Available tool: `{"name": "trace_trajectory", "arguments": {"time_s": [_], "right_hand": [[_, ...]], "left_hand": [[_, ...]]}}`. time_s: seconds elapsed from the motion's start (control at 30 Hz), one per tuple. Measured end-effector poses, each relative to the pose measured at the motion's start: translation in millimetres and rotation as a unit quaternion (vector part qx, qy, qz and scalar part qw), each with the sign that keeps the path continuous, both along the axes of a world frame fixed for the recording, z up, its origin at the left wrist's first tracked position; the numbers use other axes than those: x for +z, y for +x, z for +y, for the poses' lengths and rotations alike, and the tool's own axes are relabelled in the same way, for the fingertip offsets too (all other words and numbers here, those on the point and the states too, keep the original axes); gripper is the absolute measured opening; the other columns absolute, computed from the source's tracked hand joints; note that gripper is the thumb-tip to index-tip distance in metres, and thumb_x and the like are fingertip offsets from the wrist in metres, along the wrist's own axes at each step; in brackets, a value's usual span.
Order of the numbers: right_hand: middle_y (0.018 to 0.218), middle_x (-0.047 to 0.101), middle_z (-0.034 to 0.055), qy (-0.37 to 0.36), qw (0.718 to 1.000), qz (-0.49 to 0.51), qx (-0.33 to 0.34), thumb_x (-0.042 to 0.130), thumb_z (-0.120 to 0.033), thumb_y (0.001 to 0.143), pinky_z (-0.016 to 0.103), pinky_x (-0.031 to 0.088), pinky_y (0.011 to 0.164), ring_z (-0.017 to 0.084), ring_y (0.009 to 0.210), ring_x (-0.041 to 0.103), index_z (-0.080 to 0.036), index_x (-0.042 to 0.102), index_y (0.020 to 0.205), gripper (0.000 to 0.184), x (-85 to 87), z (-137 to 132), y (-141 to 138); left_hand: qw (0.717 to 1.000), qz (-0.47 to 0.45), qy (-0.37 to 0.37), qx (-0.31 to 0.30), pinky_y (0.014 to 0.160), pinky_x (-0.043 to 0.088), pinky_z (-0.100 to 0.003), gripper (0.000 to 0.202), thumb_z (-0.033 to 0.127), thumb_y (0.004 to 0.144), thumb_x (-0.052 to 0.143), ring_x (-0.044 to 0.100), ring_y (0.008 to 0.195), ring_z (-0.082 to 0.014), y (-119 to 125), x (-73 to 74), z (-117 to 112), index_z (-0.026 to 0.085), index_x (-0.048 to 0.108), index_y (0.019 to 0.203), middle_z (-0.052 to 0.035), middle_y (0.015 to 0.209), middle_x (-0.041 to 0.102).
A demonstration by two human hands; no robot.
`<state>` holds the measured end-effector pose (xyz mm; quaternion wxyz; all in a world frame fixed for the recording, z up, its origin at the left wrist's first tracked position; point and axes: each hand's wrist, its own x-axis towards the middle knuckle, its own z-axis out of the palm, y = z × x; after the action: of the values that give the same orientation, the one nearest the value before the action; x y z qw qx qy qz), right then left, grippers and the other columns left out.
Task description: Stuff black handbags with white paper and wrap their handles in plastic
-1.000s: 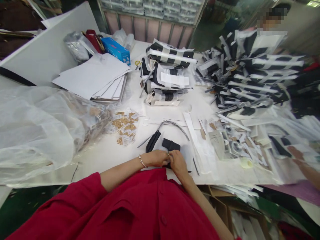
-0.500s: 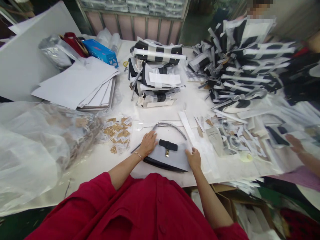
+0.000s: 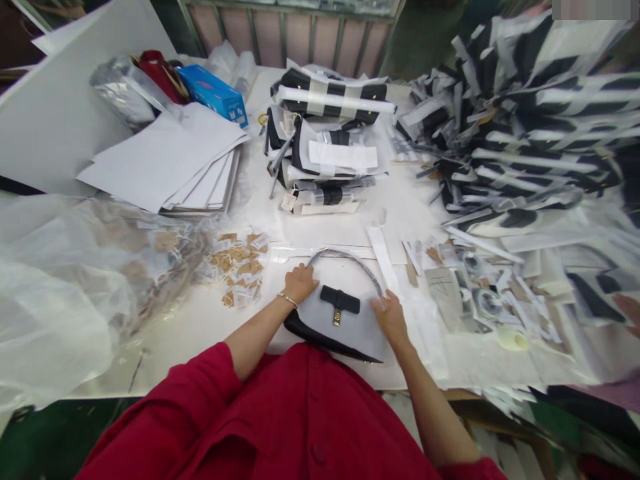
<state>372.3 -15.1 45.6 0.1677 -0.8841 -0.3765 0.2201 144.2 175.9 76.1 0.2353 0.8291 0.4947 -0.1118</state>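
A handbag (image 3: 350, 327) lies flat in front of me, its front covered by a pale grey sheet with the black base edge showing. Its black flap tab (image 3: 340, 299) carries a gold clasp (image 3: 337, 317). The wrapped handle (image 3: 345, 255) arches away from me. My left hand (image 3: 300, 283) is closed at the bag's upper left corner, by one end of the handle. At the upper right corner, my right hand (image 3: 391, 317) pinches the bag beside the handle's other end. The fingertips of both hands are partly hidden.
Wrapped bags (image 3: 330, 153) stand stacked ahead, with a larger pile (image 3: 540, 160) to the right. Brown tags (image 3: 243, 263) and a clear plastic bag (image 3: 55, 300) lie left, near white sheets (image 3: 165, 157). Tape rolls (image 3: 487, 301) and a co-worker's hand (image 3: 629, 312) are at right.
The handbag has come slightly nearer my body, with both hands at it. My left fingers have curled in at its corner. The view has shifted a little.
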Motion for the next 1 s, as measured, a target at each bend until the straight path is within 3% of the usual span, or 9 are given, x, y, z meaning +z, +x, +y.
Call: {"name": "trace_trajectory", "arguments": {"time_s": [0.17,0.3,0.43,0.5,0.6,0.77,0.9,1.0], "right_hand": [[0.109,0.07,0.0105,-0.028,0.991,0.13,0.008,0.054,-0.049,0.082,0.04,0.047,0.096,0.027,0.11,0.061,-0.019,0.071,0.102,0.04,2.1,12,17],[0.103,0.072,0.0099,-0.046,0.973,0.226,0.018,0.057,-0.057,0.079,0.039,0.051,0.087,0.027,0.101,0.064,-0.018,0.072,0.099,0.046,12.8,13,30],[0.095,0.073,0.0092,-0.072,0.951,0.3,-0.005,0.056,-0.061,0.078,0.038,0.051,0.081,0.026,0.09,0.066,-0.018,0.074,0.091,0.049,19.5,8,36],[0.094,0.073,0.0072,-0.064,0.962,0.264,-0.022,0.061,-0.058,0.073,0.037,0.05,0.082,0.026,0.09,0.065,-0.02,0.075,0.089,0.044,18.9,7,33],[0.097,0.072,0.0039,-0.023,0.98,0.192,-0.04,0.063,-0.05,0.069,0.035,0.049,0.084,0.024,0.091,0.064,-0.025,0.074,0.102,0.043,16.2,7,24],[0.088,0.07,0.0016,-0.038,0.988,0.143,-0.038,0.05,-0.032,0.072,0.031,0.048,0.072,0.017,0.07,0.06,-0.025,0.068,0.119,0.05,10.4,10,16],[0.073,0.065,-0.0004,-0.138,0.983,0.12,0.008,0.053,-0.022,0.068,0.029,0.045,0.066,0.016,0.062,0.057,-0.025,0.071,0.107,0.043,5.5,16,17],[0.075,0.064,0.0018,-0.161,0.984,0.059,0.054,0.059,-0.025,0.069,0.029,0.043,0.068,0.018,0.069,0.058,-0.023,0.072,0.086,0.022,5.4,20,15]], "left_hand": [[0.993,0.003,-0.07,0.095,0.078,0.05,-0.035,0.025,0.034,0.092,0.046,0.061,0.104,-0.0269,6,0.9,0,0.02,0.062,0.104,-0.0121,0.113,0.058],[0.989,-0.017,-0.043,0.139,0.077,0.048,-0.033,0.024,0.03,0.096,0.038,0.064,0.092,-0.0214,8,2.8,-9,0.02,0.058,0.103,-0.0093,0.109,0.059],[0.989,-0.012,-0.021,0.145,0.077,0.047,-0.033,0.021,0.028,0.095,0.038,0.064,0.09,-0.0218,10,2.4,-13,0.019,0.056,0.098,-0.0077,0.102,0.062],[0.99,-0.001,-0.029,0.139,0.077,0.046,-0.032,0.018,0.028,0.093,0.04,0.064,0.089,-0.022,11,1.1,-12,0.02,0.056,0.092,-0.0064,0.095,0.064],[0.991,0.015,-0.029,0.127,0.077,0.046,-0.031,0.014,0.028,0.091,0.043,0.063,0.088,-0.0215,10,-1.4,-8,0.02,0.055,0.086,-0.0048,0.089,0.063],[0.996,0.022,0.01,0.09,0.075,0.047,-0.032,0.016,0.024,0.088,0.047,0.064,0.088,-0.0217,8,-2.8,-8,0.019,0.052,0.102,-0.0083,0.113,0.058],[0.996,0.037,0.007,0.078,0.072,0.047,-0.033,0.03,0.015,0.087,0.045,0.066,0.086,-0.0226,11,-2.1,-9,0.017,0.046,0.117,-0.013,0.122,0.053],[0.997,0.007,-0.016,0.077,0.073,0.048,-0.033,0.032,0.009,0.086,0.04,0.065,0.082,-0.0197,7,-1.2,-6,0.02,0.049,0.115,-0.0105,0.124,0.052]]}}
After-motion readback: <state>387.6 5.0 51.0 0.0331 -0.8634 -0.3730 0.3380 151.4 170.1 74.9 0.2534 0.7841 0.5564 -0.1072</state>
